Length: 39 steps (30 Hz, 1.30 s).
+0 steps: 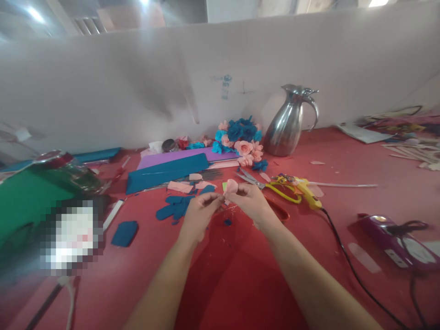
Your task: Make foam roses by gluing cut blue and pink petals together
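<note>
A small pink paper flower [232, 185] is held up between my two hands over the red table. My right hand [248, 201] pinches it from the right with closed fingers. The fingers of my left hand [204, 208] are pinched together at its base; whether they grip the flower's stem or the paper itself is hidden. Blue paper petals [175, 207] lie beside my left hand, with cut pink paper pieces [180, 186] just behind them. Past my right hand are yellow-handled scissors [283, 190] and a yellow glue gun [311, 195].
A bunch of blue and pink paper flowers [244, 142] stands near the wall beside a steel jug [287, 123]. Blue paper [168, 172] lies on the table [237, 284]. A purple power box [395, 240] with cords sits at right, a glass jar [77, 172] at left.
</note>
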Each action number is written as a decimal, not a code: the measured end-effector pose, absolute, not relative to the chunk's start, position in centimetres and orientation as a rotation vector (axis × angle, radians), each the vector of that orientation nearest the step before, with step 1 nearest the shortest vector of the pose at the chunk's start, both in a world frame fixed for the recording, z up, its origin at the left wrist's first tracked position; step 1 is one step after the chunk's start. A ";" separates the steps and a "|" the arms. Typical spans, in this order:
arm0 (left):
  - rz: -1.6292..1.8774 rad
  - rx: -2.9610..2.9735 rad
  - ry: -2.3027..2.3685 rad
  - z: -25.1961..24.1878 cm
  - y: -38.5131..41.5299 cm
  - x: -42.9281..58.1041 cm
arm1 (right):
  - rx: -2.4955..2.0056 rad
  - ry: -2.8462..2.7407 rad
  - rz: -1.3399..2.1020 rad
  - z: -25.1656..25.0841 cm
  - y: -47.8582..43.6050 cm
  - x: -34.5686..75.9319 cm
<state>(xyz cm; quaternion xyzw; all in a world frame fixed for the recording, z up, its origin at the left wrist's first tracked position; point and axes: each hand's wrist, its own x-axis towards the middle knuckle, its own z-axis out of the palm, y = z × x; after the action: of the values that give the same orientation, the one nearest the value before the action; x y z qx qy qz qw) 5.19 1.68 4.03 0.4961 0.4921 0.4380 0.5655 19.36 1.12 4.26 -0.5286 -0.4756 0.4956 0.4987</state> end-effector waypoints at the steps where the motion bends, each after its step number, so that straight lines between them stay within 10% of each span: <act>1: 1.028 1.177 1.164 4.0 1.7 5.2 | -1.284 -1.153 1.197 4.2 1.2 19.4; 39: 1.011 1.131 1.255 3.7 1.7 5.0 | -1.354 -1.151 1.235 4.2 1.0 19.4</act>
<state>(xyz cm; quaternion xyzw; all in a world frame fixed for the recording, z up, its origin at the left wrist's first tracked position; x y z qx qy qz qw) 5.02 1.67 3.72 0.4785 0.5308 0.4276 0.5536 19.39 1.02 4.20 -0.5524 -0.4698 0.5039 0.4694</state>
